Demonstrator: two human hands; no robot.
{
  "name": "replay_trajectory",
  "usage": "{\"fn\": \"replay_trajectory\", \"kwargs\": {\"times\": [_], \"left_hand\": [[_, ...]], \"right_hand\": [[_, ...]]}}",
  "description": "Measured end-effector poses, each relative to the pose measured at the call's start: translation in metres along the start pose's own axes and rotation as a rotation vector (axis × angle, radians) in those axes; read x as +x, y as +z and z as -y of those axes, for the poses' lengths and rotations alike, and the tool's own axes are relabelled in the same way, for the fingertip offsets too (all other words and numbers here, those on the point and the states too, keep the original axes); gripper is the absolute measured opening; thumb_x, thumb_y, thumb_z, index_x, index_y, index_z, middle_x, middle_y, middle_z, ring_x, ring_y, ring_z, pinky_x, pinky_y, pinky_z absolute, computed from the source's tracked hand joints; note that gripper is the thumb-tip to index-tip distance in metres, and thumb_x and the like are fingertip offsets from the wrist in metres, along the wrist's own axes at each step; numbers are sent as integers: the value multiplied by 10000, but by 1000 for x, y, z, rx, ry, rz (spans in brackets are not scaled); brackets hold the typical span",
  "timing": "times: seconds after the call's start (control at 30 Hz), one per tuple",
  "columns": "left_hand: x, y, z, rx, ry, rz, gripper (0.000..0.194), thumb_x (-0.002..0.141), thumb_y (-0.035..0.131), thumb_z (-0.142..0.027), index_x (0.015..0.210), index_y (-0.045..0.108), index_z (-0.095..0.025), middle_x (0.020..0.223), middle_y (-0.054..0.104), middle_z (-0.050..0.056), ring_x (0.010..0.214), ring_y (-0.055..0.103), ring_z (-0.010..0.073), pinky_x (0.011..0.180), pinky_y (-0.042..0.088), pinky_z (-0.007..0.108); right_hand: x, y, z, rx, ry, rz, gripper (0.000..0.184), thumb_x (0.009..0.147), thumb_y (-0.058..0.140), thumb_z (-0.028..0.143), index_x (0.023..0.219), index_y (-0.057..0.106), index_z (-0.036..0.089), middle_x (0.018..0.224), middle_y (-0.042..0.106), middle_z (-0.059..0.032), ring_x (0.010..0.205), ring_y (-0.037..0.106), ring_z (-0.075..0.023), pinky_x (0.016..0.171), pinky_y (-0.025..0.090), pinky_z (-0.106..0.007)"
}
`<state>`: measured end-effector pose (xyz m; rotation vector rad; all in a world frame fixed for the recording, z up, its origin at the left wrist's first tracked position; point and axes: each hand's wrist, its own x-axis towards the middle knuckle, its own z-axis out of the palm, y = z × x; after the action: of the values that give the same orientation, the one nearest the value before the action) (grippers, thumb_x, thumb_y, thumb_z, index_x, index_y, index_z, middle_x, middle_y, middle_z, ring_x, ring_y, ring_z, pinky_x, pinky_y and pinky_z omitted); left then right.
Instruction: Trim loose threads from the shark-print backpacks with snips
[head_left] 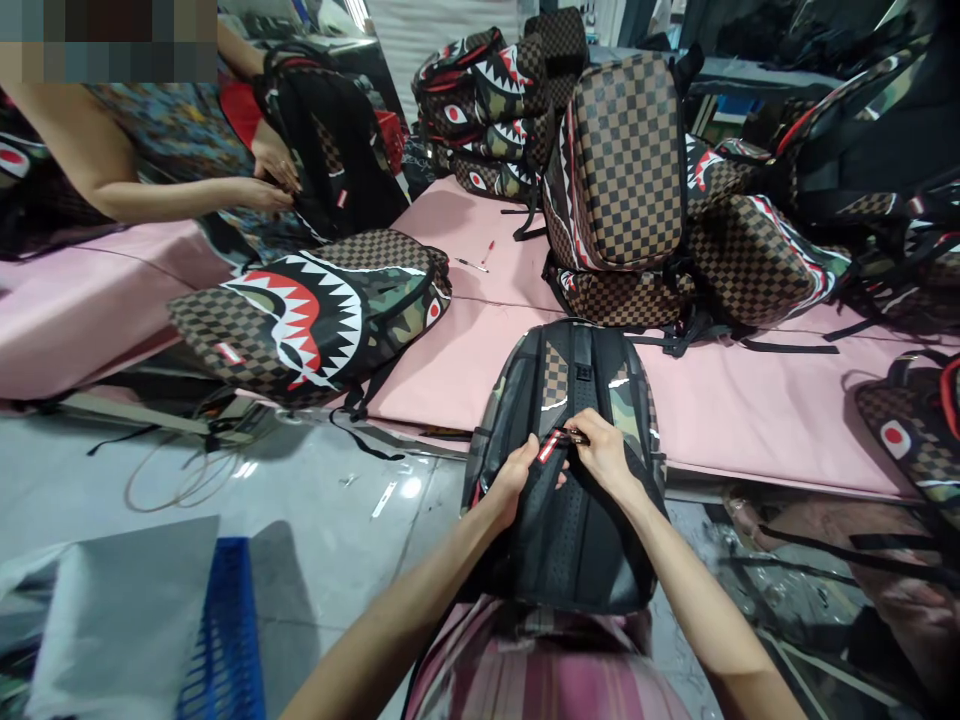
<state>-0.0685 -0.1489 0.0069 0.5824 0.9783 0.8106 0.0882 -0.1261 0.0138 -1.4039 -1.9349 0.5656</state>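
Observation:
A black, camouflage and checked backpack (pixel 600 540) leans between my body and the table's edge, its strap side facing up. My left hand (pixel 517 475) is closed on a black shoulder strap, close to a red and white label (pixel 550 446). Just right of that label, my right hand (pixel 602 452) pinches a small dark metal tool (pixel 576 437), possibly thread snips; its shape is mostly hidden by the fingers. The tool's tip is near the strap, but I cannot tell whether they touch.
A shark-mouth backpack (pixel 337 310) lies left on the pink table (pixel 442 370). Checked backpacks (pixel 630 160) are piled ahead, and another bag (pixel 907 420) sits right. Pens (pixel 472 265) lie mid-table. A co-worker's hands (pixel 274 175) handle a black backpack (pixel 337 150). A blue crate (pixel 225 630) stands lower left.

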Motion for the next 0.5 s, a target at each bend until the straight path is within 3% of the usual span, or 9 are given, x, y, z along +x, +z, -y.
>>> {"fn": "replay_trajectory", "kwargs": {"times": [0.1,0.2,0.27,0.43,0.5], "left_hand": [[-2,2,-2,28,23,-21,540,737,525,-619,856,611,-99,708,676,86,554,605,153,553,450,258],[-5,3,-3,48,-23,-38,531,733,533,-614,855,598,-101,695,678,84,541,603,147,540,438,246],[-6,2,-3,31,-55,-47,518,750,518,-607,851,593,-105,707,680,86,555,609,147,563,453,249],[-5,1,-8,-21,-98,-24,490,776,508,-579,873,591,-106,719,681,86,585,622,150,604,478,259],[-6,1,-11,-13,-139,-17,532,775,488,-601,870,606,-90,683,675,87,573,620,150,598,473,253]], "right_hand": [[11,4,4,18,94,-61,232,681,432,58,745,599,206,796,572,-10,701,532,-138,596,363,-224],[29,1,-1,212,285,-276,89,696,470,153,696,552,187,732,543,-10,678,490,-144,612,361,-238],[37,-8,-6,306,363,-361,104,739,484,265,693,524,182,665,508,3,614,451,-132,585,358,-239],[18,-49,-9,785,402,-102,283,712,554,422,608,392,214,555,307,66,414,179,-61,400,194,-211],[-1,-71,-19,879,456,-164,310,728,509,448,594,340,225,562,277,68,405,127,-59,390,175,-214]]}}
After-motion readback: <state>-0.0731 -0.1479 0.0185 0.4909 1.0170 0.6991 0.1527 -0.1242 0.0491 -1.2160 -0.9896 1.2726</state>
